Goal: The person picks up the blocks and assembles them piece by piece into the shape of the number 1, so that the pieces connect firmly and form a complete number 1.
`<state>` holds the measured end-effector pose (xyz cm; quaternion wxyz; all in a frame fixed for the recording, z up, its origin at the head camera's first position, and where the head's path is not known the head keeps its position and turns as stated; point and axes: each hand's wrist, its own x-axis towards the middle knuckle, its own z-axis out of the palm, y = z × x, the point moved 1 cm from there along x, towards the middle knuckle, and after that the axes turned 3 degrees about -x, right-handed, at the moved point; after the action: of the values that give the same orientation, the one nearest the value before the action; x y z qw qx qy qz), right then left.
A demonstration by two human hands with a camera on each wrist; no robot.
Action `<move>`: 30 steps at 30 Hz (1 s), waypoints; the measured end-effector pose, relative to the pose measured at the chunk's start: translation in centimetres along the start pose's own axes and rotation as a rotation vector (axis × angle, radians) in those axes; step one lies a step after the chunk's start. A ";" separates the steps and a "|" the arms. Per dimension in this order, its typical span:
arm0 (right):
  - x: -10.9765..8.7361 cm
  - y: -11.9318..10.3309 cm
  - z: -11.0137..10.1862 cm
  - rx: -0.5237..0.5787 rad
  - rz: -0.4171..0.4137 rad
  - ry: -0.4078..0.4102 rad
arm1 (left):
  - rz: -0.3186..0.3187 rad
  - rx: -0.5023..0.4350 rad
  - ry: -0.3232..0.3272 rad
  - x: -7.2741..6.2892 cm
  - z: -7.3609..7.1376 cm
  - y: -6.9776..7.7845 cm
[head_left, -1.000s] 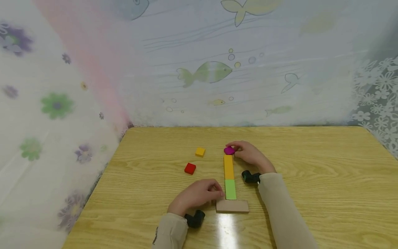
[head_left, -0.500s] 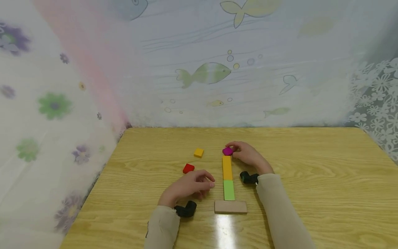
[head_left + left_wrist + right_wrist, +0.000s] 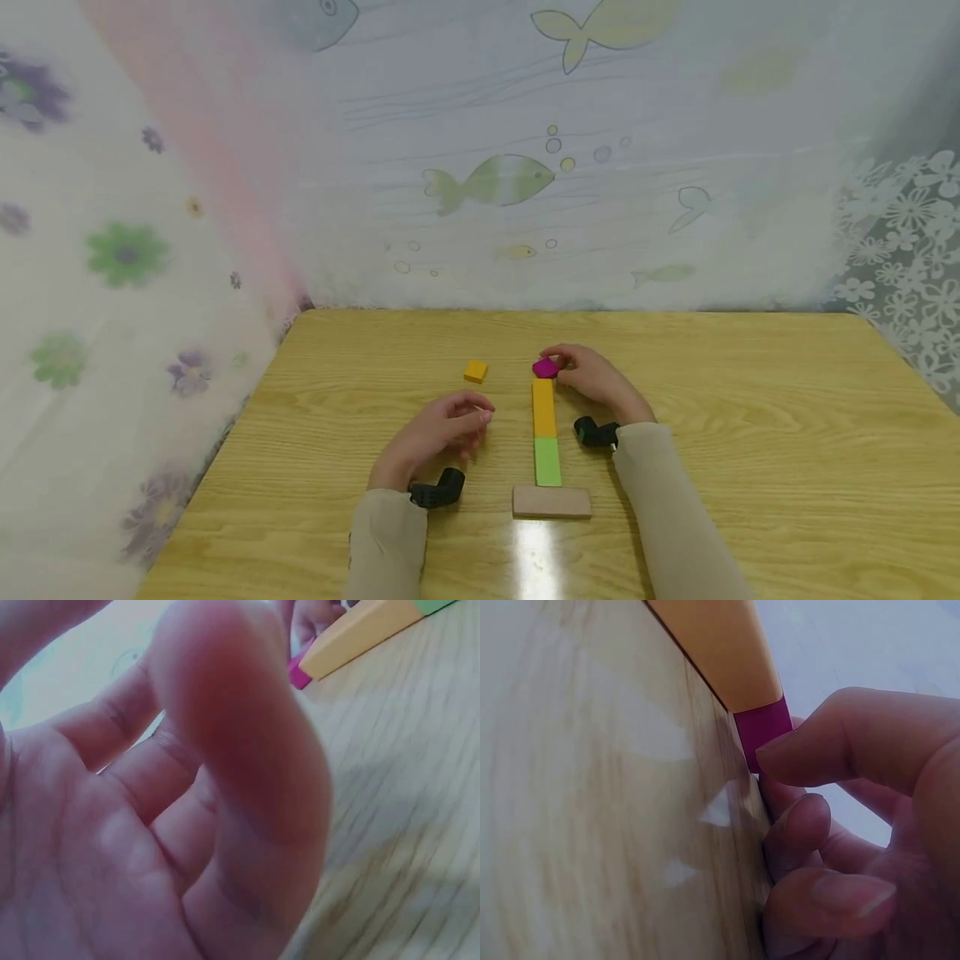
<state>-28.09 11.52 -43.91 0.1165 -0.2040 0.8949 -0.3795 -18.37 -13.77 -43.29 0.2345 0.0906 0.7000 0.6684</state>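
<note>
From my head view, I have the right hand [image 3: 594, 375] at the far end of a row of blocks, its grip pinching a magenta block [image 3: 545, 368] between thumb and finger. The right wrist view shows the thumb pressed against the magenta block's side, and the block itself meeting the end of a long orange block [image 3: 543, 408]. Toward me, the orange block runs end to end into a green block [image 3: 547, 462], and a tan wooden block [image 3: 552, 502] lies crosswise at the green one's near end.

My left hand [image 3: 435, 429] sits to the left of the row, apart from it, with its grip spread and the fingers loosely bent; I cannot tell whether it touches the tabletop [image 3: 735, 400]. Beyond it, a small square yellow-orange block [image 3: 476, 372] lies left of the magenta one, well apart from it. Both arms wear beige sleeves [image 3: 678, 508], and a black wrist camera [image 3: 438, 489] shows at the left cuff, another at the right. Behind the wood-grained tabletop I see a fish-printed sheet [image 3: 487, 100].
</note>
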 end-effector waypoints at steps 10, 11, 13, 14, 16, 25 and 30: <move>-0.1 0.0 -0.3 -0.015 0.018 -0.001 | 0.005 -0.024 0.070 0.3 -1.1 -0.3; -0.1 0.0 -0.3 -0.015 0.023 -0.001 | 0.005 -0.028 0.084 0.3 -1.1 -0.3; -0.2 0.0 -0.2 -0.012 0.027 -0.003 | 0.000 -0.023 0.125 0.2 -1.2 -0.3; -0.2 0.0 -0.2 -0.013 0.024 -0.006 | -0.005 -0.009 0.150 0.2 -1.3 -0.3; -0.2 0.0 -0.1 -0.013 0.016 -0.010 | -0.026 0.040 0.214 0.1 -1.3 0.0; -0.2 0.1 -0.1 -0.008 0.018 -0.007 | -0.127 0.436 0.440 -0.2 -1.6 1.2; -0.2 0.2 -0.1 -0.002 0.020 -0.003 | -0.176 0.471 0.491 -0.3 -1.8 1.1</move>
<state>-27.98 11.80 -43.99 0.1214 -0.1957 0.8970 -0.3773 -19.12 -15.44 -42.18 0.0887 -0.0818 0.8756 0.4677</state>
